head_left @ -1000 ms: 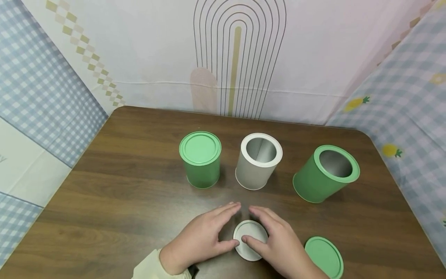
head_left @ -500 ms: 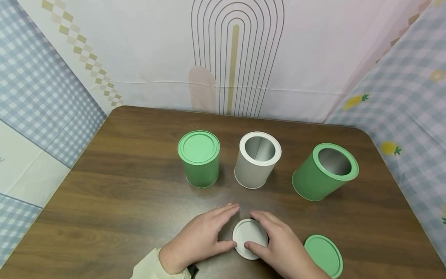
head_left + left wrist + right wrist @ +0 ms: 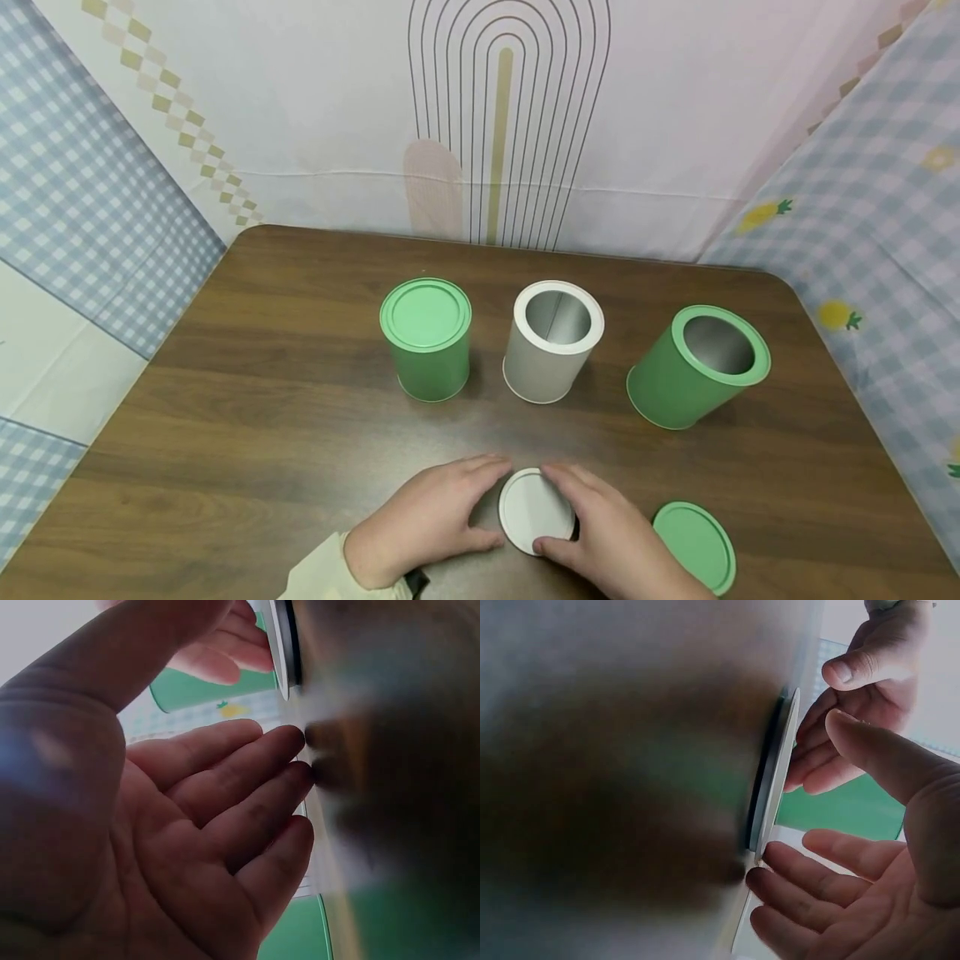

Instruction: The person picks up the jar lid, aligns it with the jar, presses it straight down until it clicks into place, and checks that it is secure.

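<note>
A round white lid (image 3: 535,510) lies on the brown table between my two hands. My right hand (image 3: 609,529) is bent around its right side, fingertips at the far edge and thumb by the near edge. In the right wrist view the fingers meet the rim of the lid (image 3: 780,769), while the thumb stands apart from it. My left hand (image 3: 431,512) is on the other side, fingers extended and thumb spread, with a small gap to the lid. In the left wrist view the left fingertips (image 3: 296,742) rest near the tabletop and hold nothing.
Beyond my hands stand a lidded green can (image 3: 427,342), an uncovered white can (image 3: 543,367) and an uncovered green can (image 3: 675,379). A green lid (image 3: 693,546) lies right of my right forearm. A patterned cloth (image 3: 337,108) hangs behind the table (image 3: 225,400).
My right thumb has moved from over the white lid to its near edge, and the right fingers have come down to its far edge. The left fingers have lowered slightly.
</note>
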`<state>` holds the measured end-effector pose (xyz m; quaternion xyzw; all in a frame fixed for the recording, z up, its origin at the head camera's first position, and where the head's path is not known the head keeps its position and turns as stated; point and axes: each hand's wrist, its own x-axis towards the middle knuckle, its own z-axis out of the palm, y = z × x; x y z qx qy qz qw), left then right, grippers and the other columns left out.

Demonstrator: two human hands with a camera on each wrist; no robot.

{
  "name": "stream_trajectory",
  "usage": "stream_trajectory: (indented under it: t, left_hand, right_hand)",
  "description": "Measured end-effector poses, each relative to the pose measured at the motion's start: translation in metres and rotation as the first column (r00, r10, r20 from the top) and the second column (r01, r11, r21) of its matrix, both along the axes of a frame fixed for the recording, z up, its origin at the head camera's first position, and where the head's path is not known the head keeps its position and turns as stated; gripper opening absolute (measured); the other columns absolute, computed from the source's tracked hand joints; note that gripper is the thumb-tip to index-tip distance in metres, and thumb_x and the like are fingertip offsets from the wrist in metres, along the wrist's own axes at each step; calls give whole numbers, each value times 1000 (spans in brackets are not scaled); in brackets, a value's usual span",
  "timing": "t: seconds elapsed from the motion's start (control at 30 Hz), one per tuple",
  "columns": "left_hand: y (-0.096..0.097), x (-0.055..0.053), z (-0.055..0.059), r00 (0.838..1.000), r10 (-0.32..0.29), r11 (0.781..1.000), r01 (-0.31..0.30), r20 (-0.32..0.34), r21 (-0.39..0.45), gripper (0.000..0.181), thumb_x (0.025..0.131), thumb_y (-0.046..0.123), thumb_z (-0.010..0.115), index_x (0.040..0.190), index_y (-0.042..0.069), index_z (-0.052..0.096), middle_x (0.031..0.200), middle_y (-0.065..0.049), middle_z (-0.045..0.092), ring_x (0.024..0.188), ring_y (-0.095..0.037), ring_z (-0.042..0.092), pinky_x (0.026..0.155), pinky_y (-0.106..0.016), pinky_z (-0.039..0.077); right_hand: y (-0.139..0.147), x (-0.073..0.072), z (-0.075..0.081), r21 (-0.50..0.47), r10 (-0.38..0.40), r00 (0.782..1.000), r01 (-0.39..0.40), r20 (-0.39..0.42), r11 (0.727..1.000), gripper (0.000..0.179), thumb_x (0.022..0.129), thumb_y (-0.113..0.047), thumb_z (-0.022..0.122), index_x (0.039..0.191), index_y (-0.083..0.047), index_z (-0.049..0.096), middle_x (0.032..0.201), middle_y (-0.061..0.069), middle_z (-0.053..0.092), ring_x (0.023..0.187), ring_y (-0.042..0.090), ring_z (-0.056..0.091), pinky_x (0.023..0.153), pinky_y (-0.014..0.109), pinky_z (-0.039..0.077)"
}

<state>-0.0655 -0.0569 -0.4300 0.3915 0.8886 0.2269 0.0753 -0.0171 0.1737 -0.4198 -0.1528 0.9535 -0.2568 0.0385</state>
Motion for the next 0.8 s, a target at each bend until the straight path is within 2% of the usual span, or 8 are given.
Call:
stream_trajectory:
  t: [0.2,0.4,0.57,0.8]
  left_hand:
    - [0,-1,0,1000,-6,1000,6,18,-9,70,78,34,85,138,11,58,135,5,61,127,-10,55,105,-28,46]
    - [0,-2,-1,1000,-11,1000,12,18,-14,68,78,34,86,136,12,59,136,4,61,129,-13,55,106,-30,46]
    - [0,-1,-1,1000,-18,999,19,16,-26,65,78,34,85,135,12,61,135,0,62,130,-17,56,107,-32,45]
    - [1,0,1,999,-46,999,46,23,-8,65,77,33,85,134,11,62,136,0,62,131,-17,54,108,-31,45]
  right_hand:
    - [5,3,-4,26,23,999,-22,-22,999,75,69,-30,92,133,-7,61,130,0,62,114,21,61,91,43,54]
    - [8,5,-9,69,83,992,-76,-99,995,77,65,-23,94,132,-8,61,130,1,61,115,22,61,91,44,55]
    - [8,5,-12,92,121,981,-107,-155,990,75,65,-20,94,131,-8,61,128,3,61,113,23,62,90,44,56]
    - [9,6,-13,92,122,978,-108,-168,990,73,68,-23,93,132,-8,61,130,3,61,114,23,62,90,43,56]
